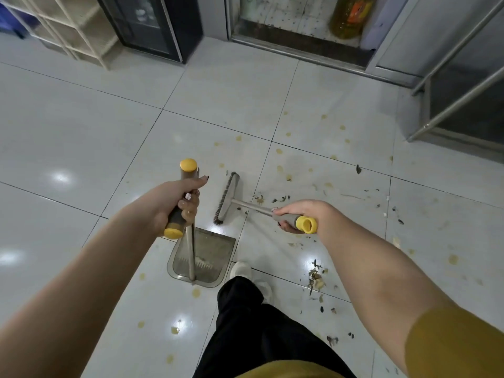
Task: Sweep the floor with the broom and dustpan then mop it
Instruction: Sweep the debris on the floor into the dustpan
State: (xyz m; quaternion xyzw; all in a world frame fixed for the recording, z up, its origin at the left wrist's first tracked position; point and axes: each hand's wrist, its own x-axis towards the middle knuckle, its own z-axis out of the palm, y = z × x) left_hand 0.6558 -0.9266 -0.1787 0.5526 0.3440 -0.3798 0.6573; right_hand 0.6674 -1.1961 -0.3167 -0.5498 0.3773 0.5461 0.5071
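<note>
The left hand grips the upright handle of the dustpan. Its fingers are curled tight round the grey grip between two yellow end caps, with the thumb lying forward along the top. The dustpan sits flat on the tiled floor, just ahead of a white shoe and a black trouser leg, and a little pale grit lies inside it.

The right hand holds the broom by the grey grip near its yellow end, the fingers wrapped round and clamped on it. The broom's metal shaft slants down and to the left. Its head rests on the floor just beyond the dustpan's open edge, bristles turned left, and the two do not touch.

Dark scraps and peelings lie scattered over the tiles to the right of the shoe, with a few more beside the shaft. Yellowish spots dot the floor around them.

At the far edge stand a pale open shelf unit, a dark glass-fronted cabinet, a doorway with a large yellow bottle and a metal rack.
</note>
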